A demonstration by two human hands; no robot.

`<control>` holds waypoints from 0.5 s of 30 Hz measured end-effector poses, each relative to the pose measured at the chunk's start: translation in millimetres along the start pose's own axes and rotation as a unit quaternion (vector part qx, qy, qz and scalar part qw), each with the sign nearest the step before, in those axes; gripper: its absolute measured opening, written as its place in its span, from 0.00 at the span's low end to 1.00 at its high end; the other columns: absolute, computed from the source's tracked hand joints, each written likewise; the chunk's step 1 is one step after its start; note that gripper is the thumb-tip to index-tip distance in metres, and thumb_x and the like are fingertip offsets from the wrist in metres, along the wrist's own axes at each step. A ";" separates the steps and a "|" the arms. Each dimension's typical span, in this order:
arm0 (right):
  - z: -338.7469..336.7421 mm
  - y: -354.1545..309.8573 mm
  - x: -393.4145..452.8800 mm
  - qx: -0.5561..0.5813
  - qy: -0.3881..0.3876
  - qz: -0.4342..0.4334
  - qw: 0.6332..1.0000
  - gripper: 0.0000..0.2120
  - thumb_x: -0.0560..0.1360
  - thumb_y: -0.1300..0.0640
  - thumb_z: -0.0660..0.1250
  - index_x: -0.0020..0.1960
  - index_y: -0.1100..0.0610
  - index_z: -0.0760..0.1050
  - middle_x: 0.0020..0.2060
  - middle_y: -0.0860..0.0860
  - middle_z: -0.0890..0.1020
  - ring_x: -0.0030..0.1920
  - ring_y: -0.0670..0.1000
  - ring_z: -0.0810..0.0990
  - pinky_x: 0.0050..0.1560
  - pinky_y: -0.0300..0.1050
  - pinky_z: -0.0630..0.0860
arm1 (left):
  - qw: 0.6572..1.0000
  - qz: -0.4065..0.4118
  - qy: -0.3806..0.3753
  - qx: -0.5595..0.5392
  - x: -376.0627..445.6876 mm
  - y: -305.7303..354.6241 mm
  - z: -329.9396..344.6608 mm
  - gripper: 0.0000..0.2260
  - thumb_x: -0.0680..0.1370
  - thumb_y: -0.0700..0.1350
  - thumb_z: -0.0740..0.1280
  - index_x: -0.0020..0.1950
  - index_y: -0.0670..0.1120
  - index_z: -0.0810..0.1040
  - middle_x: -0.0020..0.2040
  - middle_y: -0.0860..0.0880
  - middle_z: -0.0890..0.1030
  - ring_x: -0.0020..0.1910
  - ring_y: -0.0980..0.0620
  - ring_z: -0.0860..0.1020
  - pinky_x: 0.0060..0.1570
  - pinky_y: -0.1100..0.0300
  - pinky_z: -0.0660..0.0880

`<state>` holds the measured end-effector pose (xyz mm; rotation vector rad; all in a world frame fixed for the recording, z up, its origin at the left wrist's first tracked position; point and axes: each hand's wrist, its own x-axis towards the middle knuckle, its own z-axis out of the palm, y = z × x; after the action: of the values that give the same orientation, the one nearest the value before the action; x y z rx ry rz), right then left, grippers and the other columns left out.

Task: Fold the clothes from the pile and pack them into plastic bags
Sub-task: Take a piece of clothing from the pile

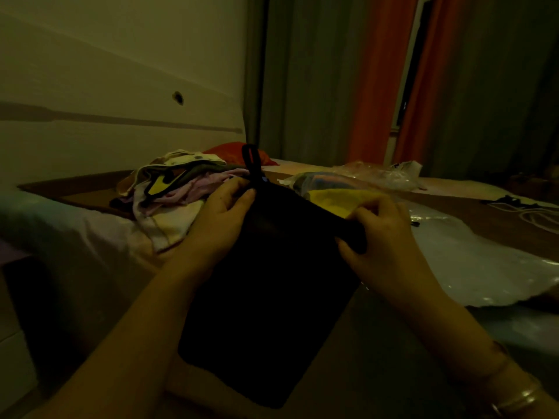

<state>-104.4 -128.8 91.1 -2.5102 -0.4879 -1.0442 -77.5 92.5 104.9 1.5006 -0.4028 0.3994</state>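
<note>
In dim light, the left hand (222, 208) and the right hand (382, 234) hold a dark garment (272, 285) up at the near centre, 1 hand on each top corner. The fingers (352, 241) of both hands curl round its upper edge, grasping the cloth. A dark loop (251, 160) sticks up beside the left hand. The pile (178, 192) lies on the bed (490, 213) at far left. A filled bag (335, 193) and an empty bag (472, 261) lie at right.
</note>
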 end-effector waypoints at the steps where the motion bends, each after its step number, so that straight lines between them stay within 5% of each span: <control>1: -0.7 0.5 0.6 0.005 0.007 0.007 1.000 0.10 0.71 0.52 0.72 0.45 0.54 0.73 0.55 0.48 0.70 0.56 0.43 0.59 0.54 0.41 0.62 | 1.000 -0.002 0.004 -0.008 1.2 0.4 2.0 0.10 0.82 0.42 0.58 0.57 0.50 0.76 0.52 0.53 0.80 0.52 0.56 0.79 0.47 0.66 0.75; 4: -6.0 2.0 7.2 0.167 0.018 0.064 0.984 0.08 0.71 0.49 0.71 0.44 0.51 0.75 0.47 0.49 0.78 0.52 0.49 0.73 0.51 0.50 0.72 | 0.999 0.003 0.035 -0.041 5.1 0.9 6.1 0.10 0.82 0.42 0.58 0.60 0.47 0.75 0.53 0.51 0.81 0.51 0.55 0.80 0.43 0.67 0.76; 7: -14.1 -8.8 11.6 0.499 -0.035 0.181 0.847 0.12 0.70 0.58 0.69 0.53 0.55 0.76 0.49 0.55 0.81 0.50 0.54 0.82 0.48 0.45 0.79 | 0.991 0.002 0.084 -0.107 9.4 1.5 7.2 0.08 0.82 0.43 0.58 0.56 0.50 0.76 0.47 0.53 0.82 0.43 0.58 0.81 0.37 0.67 0.77; 10: -8.5 -13.1 16.3 0.590 -0.127 0.243 0.759 0.24 0.64 0.54 0.68 0.60 0.56 0.73 0.53 0.54 0.82 0.51 0.52 0.83 0.47 0.43 0.81 | 0.978 -0.022 0.117 -0.172 13.8 2.8 1.8 0.09 0.82 0.45 0.58 0.58 0.48 0.76 0.44 0.52 0.82 0.39 0.58 0.82 0.33 0.66 0.77; 12: -0.5 -19.0 16.9 0.573 -0.229 0.259 0.743 0.20 0.65 0.57 0.68 0.56 0.56 0.75 0.49 0.52 0.83 0.46 0.48 0.84 0.44 0.40 0.81 | 0.966 -0.053 0.121 -0.221 18.6 0.1 -7.7 0.11 0.82 0.46 0.58 0.62 0.48 0.74 0.46 0.51 0.81 0.41 0.56 0.82 0.35 0.65 0.77; 15: 17.2 -24.1 13.4 0.468 -0.301 0.255 0.791 0.12 0.75 0.62 0.66 0.58 0.55 0.76 0.52 0.53 0.82 0.50 0.50 0.83 0.50 0.43 0.79 | 0.959 -0.116 0.145 -0.215 22.1 -7.1 -22.0 0.16 0.83 0.47 0.56 0.70 0.48 0.69 0.61 0.45 0.78 0.56 0.48 0.79 0.48 0.57 0.77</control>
<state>-96.0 -97.7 94.7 -1.7865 -0.3245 0.2396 -54.6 114.4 108.9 1.0299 -0.0684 0.3152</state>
